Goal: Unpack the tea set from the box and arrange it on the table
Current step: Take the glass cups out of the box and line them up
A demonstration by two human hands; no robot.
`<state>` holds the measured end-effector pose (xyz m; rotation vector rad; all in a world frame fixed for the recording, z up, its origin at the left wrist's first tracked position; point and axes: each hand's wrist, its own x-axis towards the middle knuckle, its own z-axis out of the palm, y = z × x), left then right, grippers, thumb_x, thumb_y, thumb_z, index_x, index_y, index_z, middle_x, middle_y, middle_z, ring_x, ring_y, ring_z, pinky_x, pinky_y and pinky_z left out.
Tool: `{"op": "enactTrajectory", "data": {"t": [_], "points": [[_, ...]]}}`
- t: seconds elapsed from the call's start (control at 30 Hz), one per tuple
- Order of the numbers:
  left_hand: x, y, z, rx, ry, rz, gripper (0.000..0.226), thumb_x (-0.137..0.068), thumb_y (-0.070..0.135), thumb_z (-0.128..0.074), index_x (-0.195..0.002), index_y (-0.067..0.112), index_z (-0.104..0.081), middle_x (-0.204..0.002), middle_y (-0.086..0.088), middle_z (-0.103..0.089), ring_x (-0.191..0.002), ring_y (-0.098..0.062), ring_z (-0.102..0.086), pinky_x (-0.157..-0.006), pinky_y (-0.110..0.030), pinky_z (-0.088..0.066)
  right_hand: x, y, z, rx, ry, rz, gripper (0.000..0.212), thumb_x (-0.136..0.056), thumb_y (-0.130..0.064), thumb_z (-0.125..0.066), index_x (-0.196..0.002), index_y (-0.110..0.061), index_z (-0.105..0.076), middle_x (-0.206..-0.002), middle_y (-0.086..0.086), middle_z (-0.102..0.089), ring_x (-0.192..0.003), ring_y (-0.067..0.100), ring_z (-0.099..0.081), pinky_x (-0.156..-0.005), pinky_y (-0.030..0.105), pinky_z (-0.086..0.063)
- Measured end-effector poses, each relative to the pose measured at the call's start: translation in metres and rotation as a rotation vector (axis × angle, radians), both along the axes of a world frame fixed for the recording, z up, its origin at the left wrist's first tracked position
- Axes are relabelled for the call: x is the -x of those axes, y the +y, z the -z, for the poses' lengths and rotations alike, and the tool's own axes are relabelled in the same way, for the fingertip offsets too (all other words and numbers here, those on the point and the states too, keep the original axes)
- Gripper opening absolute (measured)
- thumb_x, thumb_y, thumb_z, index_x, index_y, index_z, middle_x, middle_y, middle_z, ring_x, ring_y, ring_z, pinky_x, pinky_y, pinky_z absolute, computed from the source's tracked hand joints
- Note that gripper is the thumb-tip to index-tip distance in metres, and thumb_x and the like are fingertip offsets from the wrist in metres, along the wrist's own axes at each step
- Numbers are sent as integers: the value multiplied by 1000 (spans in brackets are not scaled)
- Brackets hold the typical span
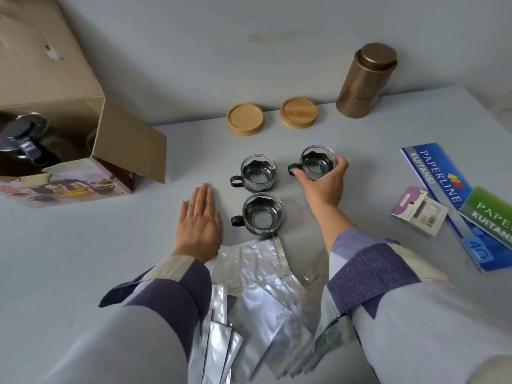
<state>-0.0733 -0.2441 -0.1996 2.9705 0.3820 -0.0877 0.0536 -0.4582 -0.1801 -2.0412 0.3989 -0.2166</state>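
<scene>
Three glass cups with dark metal holders stand mid-table: one at the back left [258, 172], one in front [262, 214], and one at the back right [316, 162]. My right hand [324, 184] grips the back right cup from its near side. My left hand [200, 220] lies flat on the table, fingers straight, just left of the front cup. The open cardboard box [83, 151] sits at the left with a dark teapot [25, 145] inside. Two round wooden coasters [245, 119] [298, 112] lie behind the cups.
A tall bronze canister [365, 81] stands at the back right against the wall. Blue and green receipt books [443, 187] and a small purple packet [418, 210] lie at the right. Several silver foil sachets [257, 297] are spread between my forearms near the table's front.
</scene>
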Motion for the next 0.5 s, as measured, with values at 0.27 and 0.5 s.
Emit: {"op": "enactTrajectory", "data": {"t": [0.27,0.5], "points": [[-1,1,0,2,24,4,56,-101,28,-15,-151,9,3,-160,-4,8,-147,-16,9,-118,-36,6,6,-11,-7,2,160,-77,108,-67,-16,-83,-148,-13,-11,-148,9,-36,-129,25,-47,-102,28,-37],[-6,9,-17,46,117,72,57,-102,25,-20,-151,5,2,-160,-8,4,-147,-21,4,-120,-39,-2,35,-13,-43,152,261,-121,79,-81,0,-58,-148,-13,-19,-147,12,-38,-133,30,-41,-105,34,-37]]}}
